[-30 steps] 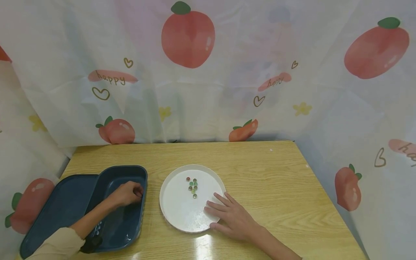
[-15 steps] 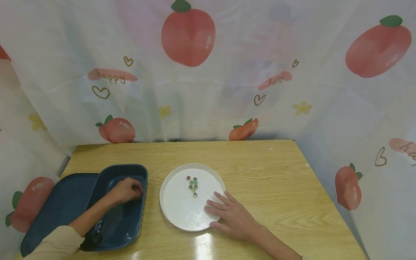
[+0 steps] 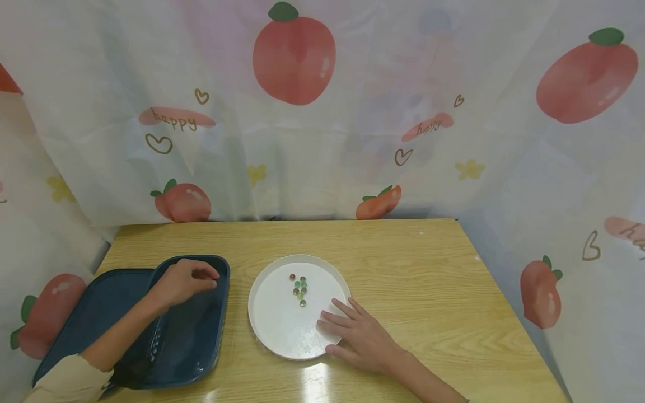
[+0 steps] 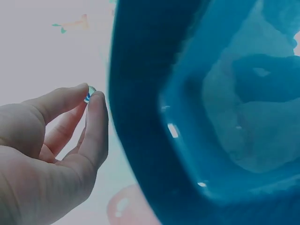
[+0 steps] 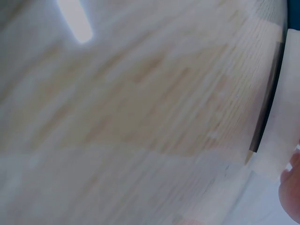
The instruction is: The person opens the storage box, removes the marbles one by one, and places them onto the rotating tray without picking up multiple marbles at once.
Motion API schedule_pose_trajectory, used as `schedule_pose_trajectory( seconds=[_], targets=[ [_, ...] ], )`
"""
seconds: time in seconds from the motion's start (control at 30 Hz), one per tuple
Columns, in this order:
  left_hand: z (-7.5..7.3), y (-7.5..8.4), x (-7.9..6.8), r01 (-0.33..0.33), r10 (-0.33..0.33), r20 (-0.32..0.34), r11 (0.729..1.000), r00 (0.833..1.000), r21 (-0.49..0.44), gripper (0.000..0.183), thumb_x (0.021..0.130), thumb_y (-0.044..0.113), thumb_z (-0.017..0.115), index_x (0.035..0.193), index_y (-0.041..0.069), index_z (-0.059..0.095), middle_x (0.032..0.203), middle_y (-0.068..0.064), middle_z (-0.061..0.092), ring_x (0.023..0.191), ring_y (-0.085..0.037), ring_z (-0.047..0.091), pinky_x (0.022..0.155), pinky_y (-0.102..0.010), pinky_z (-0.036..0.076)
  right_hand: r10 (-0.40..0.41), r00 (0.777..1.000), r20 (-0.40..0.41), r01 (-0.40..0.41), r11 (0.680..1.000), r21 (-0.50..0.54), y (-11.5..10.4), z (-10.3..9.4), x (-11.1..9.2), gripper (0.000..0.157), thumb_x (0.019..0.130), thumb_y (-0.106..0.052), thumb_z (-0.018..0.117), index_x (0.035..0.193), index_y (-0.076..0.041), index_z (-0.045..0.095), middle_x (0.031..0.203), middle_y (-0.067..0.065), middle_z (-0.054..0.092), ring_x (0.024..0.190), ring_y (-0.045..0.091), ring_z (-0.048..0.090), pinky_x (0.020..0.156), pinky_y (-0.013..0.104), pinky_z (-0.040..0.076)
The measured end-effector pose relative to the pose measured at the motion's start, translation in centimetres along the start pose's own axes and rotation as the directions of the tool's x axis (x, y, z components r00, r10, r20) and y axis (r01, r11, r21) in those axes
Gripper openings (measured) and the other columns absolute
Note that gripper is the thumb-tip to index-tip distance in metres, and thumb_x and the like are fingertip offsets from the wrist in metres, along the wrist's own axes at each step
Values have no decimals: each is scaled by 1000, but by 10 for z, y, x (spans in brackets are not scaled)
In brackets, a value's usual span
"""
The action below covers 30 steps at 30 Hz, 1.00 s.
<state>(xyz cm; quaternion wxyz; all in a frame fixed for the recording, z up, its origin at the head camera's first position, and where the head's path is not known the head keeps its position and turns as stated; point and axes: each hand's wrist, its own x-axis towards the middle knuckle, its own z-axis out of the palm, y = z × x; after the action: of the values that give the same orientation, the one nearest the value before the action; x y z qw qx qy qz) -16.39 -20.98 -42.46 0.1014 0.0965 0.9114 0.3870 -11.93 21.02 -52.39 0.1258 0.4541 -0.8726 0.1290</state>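
Between thumb and fingertip, my left hand [image 3: 182, 281] pinches a small glass marble [image 4: 91, 93] with green and blue in it. That hand is above the dark blue deep tray [image 3: 194, 347]; in the left wrist view the marble shows beside the tray's wall [image 4: 140, 117]. My right hand [image 3: 360, 338] lies with fingers spread over the right edge of a round white plate [image 3: 277, 330]. Several marbles [image 3: 300, 291], green, brown-red and clear, sit in a small cluster on the plate. In the right wrist view only a fingertip [image 5: 291, 192] shows beside the plate's rim [image 5: 281, 112].
A second, flatter dark blue tray or lid [image 3: 118, 294] lies at the left, partly under the deep tray. Everything stands on a wood-grain table [image 3: 418, 291]. A fruit-print curtain [image 3: 322, 151] hangs behind and at both sides.
My left hand has risen from inside the deep tray and shifted slightly left and away from me. The right hand and the marbles on the plate have stayed put.
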Motion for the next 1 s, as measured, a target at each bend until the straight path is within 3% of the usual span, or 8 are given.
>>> schedule_pose_trajectory(
  seconds=[0.2, 0.43, 1.0],
  targets=[
    [-3, 18, 0, -15, 13, -53, 999, 999, -28, 21, 94, 15, 71, 110, 1, 71, 103, -8, 69, 96, -29, 65, 77, -46, 54, -5, 1000, 1, 5, 1000, -6, 1, 2, -1, 48, 100, -50, 54, 139, -22, 61, 142, -5, 56, 140, 26, 41, 112, 53, 29],
    [4, 40, 8, -66, 59, -96, 995, 994, -78, 17, 94, 10, 70, 109, 2, 72, 103, -8, 69, 98, -29, 66, 80, -43, 55, -1, 1000, 1, 1, 1000, -1, 1, 2, -1, 48, 100, -49, 55, 140, -22, 61, 142, -5, 56, 140, 26, 41, 112, 54, 30],
    [56, 67, 45, -139, 136, -28, 980, 990, -141, 6, 89, 3, 72, 95, 3, 72, 93, -4, 69, 88, -25, 68, 73, -37, 57, 3, 1000, -2, -3, 1000, -1, 0, 2, -1, 48, 100, -50, 55, 139, -22, 61, 142, -5, 56, 140, 26, 41, 112, 53, 29]
  ],
)
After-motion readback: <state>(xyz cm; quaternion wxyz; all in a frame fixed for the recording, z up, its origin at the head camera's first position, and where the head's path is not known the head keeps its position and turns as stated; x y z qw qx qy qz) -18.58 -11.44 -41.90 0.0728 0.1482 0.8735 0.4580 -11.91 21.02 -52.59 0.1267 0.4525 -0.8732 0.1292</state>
